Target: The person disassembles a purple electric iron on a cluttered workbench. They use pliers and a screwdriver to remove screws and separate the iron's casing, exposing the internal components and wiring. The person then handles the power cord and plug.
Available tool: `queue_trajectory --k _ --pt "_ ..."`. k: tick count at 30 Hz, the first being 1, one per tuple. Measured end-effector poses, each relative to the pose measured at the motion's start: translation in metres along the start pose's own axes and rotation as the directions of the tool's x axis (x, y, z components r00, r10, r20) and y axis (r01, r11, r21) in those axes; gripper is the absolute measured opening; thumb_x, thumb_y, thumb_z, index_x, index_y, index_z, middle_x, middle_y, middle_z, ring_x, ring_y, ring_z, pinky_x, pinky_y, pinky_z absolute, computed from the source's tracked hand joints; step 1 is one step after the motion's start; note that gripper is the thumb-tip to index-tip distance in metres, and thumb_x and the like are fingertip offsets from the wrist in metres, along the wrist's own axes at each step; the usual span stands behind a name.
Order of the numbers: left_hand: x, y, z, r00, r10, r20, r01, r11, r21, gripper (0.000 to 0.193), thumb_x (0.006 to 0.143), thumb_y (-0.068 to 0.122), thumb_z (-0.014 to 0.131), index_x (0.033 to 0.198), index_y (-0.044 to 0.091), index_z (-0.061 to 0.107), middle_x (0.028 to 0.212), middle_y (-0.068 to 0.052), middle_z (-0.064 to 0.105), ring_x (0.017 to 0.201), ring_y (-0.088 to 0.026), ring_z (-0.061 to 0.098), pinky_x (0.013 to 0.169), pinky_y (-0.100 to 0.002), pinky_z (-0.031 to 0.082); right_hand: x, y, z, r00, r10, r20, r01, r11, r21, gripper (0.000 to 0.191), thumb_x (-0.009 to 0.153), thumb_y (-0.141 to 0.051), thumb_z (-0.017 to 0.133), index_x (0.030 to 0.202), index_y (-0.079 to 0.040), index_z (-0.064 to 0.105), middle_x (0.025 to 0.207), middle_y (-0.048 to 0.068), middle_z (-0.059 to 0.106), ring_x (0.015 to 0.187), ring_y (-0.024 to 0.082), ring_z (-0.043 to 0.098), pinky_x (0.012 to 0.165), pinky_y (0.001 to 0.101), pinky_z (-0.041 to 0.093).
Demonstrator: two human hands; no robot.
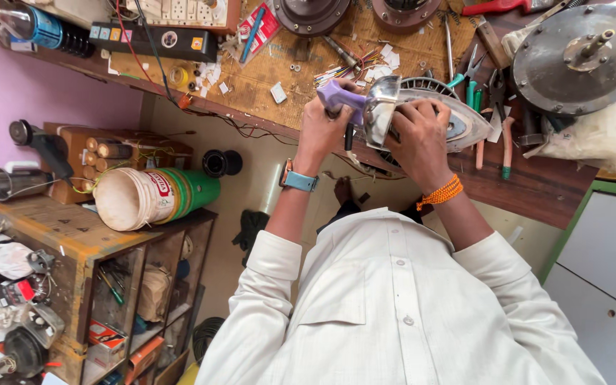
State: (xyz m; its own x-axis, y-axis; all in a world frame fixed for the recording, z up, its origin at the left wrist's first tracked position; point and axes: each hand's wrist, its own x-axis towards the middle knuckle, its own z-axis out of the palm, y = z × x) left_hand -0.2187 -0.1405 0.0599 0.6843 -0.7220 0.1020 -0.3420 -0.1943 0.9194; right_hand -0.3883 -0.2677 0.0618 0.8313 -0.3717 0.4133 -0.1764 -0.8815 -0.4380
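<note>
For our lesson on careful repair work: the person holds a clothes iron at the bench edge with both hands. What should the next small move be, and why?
Probably slide the iron further onto the workbench before working on it. The left hand grips the purple handle and the right hand covers the body, yet the iron sits at the bench edge, above the floor, with pliers crowded beside it.

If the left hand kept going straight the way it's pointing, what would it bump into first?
The left hand grips a purple handle and points toward the bench top. Straight on, it would probably first meet the bundle of coloured wires on the workbench, though depth is hard to judge.
</note>
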Motion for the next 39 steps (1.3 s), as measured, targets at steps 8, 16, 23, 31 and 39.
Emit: queue_trajectory --k 8,16,23,31,39 --pt "-0.002 -0.007 -0.003 0.997 -0.069 0.029 0.071 0.991 -0.113 0.028 0.091 -0.001 0.070 0.117 0.009 0.067 0.107 -0.007 0.079 0.097 -0.016 0.080 0.085 -0.031 0.064 -0.003 0.003 0.002 0.999 0.015 -0.043 -0.009 0.990 0.138 0.018 0.084 -0.014 0.086 0.098 -0.010 0.076 0.102 0.004 0.072 0.104 0.024 0.064 0.103 0.0424 0.042" --pt "0.000 0.010 -0.007 1.000 -0.022 -0.003 0.023 0.996 0.091 0.029 0.089 0.005 0.075 0.117 0.010 0.069 0.097 -0.008 0.078 0.087 -0.017 0.079 0.077 -0.031 0.062 0.003 -0.004 0.000 0.998 0.054 0.011 -0.055 0.991 0.123 0.024 0.076 -0.007 0.083 0.100 -0.007 0.078 0.095 0.004 0.071 0.099 0.026 0.063 0.101 0.0439 0.042" --pt "0.000 0.010 -0.009 0.998 0.049 0.043 -0.049 0.999 0.007 0.027 0.091 0.004 0.073 0.117 0.008 0.068 0.100 -0.006 0.080 0.091 -0.017 0.080 0.080 -0.031 0.063 -0.002 -0.002 0.001 0.997 0.039 -0.066 -0.029 0.989 0.147 0.022 0.081 -0.009 0.084 0.101 -0.006 0.076 0.101 0.006 0.072 0.103 0.026 0.064 0.104 0.0442 0.042" --pt "-0.001 0.002 -0.009 0.999 0.044 0.031 -0.045 0.999 0.020 0.029 0.091 0.003 0.074 0.119 0.010 0.070 0.099 -0.007 0.079 0.088 -0.017 0.080 0.076 -0.031 0.063 -0.005 -0.002 0.007 0.998 0.028 -0.061 -0.022 0.996 0.091 0.023 0.080 -0.009 0.085 0.099 -0.004 0.074 0.098 0.007 0.071 0.102 0.027 0.062 0.103 0.0458 0.042" --pt "-0.005 -0.018 -0.006 0.999 0.006 0.045 -0.005 1.000 -0.018 0.030 0.093 0.000 0.071 0.120 0.011 0.067 0.107 -0.005 0.079 0.097 -0.016 0.080 0.083 -0.030 0.066 -0.015 0.002 0.014 0.996 -0.009 -0.091 0.020 0.992 0.122 0.019 0.089 -0.014 0.088 0.099 -0.005 0.074 0.100 0.004 0.071 0.105 0.024 0.061 0.105 0.0458 0.036"
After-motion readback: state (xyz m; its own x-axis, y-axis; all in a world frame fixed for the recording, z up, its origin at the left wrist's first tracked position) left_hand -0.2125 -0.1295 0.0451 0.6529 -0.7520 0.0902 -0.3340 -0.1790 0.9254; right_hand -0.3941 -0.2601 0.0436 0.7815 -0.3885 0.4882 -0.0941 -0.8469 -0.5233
